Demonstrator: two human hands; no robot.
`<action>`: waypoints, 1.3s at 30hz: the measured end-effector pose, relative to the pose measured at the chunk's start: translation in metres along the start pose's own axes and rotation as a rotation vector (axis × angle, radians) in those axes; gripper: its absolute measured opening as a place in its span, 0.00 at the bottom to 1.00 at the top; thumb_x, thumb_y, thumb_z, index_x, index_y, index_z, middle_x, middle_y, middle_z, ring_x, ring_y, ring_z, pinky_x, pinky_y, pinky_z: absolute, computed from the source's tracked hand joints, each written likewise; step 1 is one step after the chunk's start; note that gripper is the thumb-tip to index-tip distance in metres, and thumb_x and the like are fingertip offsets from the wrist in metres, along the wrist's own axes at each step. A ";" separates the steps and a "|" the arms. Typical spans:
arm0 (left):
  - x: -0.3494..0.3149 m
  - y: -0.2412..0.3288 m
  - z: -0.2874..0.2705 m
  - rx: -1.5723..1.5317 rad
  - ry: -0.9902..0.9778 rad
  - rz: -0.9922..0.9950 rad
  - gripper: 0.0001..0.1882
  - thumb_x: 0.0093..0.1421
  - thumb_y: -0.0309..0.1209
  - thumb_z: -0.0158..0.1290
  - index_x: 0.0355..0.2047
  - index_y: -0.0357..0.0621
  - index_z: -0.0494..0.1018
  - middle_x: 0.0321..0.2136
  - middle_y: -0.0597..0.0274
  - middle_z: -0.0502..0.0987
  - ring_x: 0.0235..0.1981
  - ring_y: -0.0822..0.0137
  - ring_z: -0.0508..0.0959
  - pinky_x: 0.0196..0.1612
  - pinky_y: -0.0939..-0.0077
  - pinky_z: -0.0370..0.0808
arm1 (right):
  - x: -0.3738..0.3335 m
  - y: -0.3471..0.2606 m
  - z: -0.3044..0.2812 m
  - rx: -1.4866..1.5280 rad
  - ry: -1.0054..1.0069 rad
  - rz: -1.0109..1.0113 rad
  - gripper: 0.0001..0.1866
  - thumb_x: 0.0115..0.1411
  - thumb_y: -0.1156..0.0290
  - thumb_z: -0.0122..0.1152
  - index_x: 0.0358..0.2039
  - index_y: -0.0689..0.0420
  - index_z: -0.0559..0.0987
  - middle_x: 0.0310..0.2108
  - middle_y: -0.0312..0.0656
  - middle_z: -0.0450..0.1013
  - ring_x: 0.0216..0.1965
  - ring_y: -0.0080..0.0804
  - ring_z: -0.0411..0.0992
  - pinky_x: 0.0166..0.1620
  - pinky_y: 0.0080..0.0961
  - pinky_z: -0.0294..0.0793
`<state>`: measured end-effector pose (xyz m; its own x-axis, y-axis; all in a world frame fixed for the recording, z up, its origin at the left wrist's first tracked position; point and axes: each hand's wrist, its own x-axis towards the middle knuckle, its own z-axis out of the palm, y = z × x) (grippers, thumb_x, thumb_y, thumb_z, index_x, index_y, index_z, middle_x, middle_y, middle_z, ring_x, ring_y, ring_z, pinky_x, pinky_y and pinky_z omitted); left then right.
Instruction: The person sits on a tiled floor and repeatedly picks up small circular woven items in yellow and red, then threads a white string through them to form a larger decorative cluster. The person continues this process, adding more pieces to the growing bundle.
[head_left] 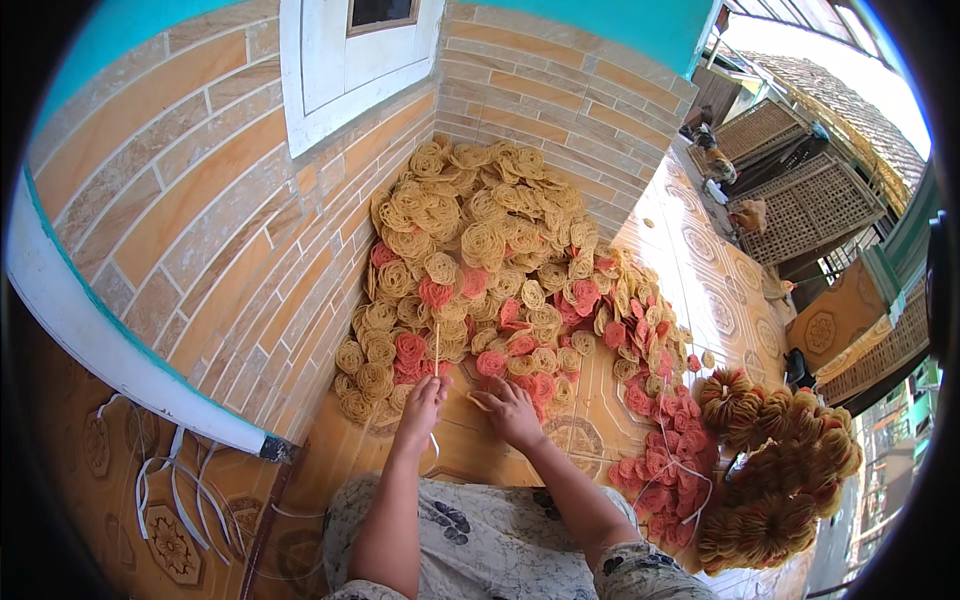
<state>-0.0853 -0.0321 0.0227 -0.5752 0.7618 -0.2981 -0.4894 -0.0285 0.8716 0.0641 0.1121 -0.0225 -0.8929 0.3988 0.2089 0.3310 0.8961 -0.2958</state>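
Note:
My left hand (424,402) is closed around the lower end of a thin pale stick (437,345), which points up and away from me. A white strip (435,445) hangs below that hand. To its right, my right hand (508,410) reaches low over the tiles, with a yellow lacy disc (480,402) seen nearly edge-on at its thumb and fingers. Just beyond both hands spreads a big heap of thin, rosette-patterned discs, mostly yellow (485,240), with pink ones (410,350) mixed in.
Bundled pink discs (670,460) tied with white strip lie at my right, beside thick brownish disc bundles (770,470). White strips (180,490) lie at lower left beyond a low wall edge (150,370). Woven panels (810,210) and chickens (748,215) are at far right.

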 end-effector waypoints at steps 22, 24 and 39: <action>0.013 -0.036 0.067 0.550 -0.317 -0.068 0.11 0.61 0.31 0.55 0.39 0.37 0.79 0.28 0.66 0.81 0.29 0.81 0.75 0.35 0.86 0.70 | -0.014 0.063 -0.066 1.544 0.116 0.634 0.11 0.64 0.69 0.56 0.45 0.60 0.72 0.37 0.40 0.76 0.34 0.28 0.77 0.37 0.25 0.78; 0.012 -0.040 0.068 0.511 -0.310 -0.086 0.11 0.62 0.30 0.55 0.39 0.36 0.79 0.29 0.66 0.80 0.30 0.80 0.75 0.36 0.85 0.71 | -0.015 0.066 -0.065 1.562 0.114 0.583 0.12 0.63 0.71 0.57 0.46 0.60 0.72 0.40 0.42 0.76 0.36 0.28 0.77 0.37 0.24 0.78; 0.017 -0.050 0.063 0.541 -0.291 -0.020 0.11 0.61 0.31 0.56 0.38 0.34 0.78 0.29 0.64 0.81 0.31 0.78 0.77 0.37 0.84 0.72 | -0.007 0.069 -0.082 1.066 0.384 0.593 0.24 0.58 0.86 0.55 0.55 0.59 0.67 0.44 0.42 0.73 0.40 0.24 0.74 0.42 0.22 0.77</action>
<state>-0.0295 0.0233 -0.0016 -0.3292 0.9065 -0.2644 -0.0525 0.2620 0.9636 0.1178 0.1869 0.0319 -0.4888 0.8724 -0.0094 0.0802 0.0342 -0.9962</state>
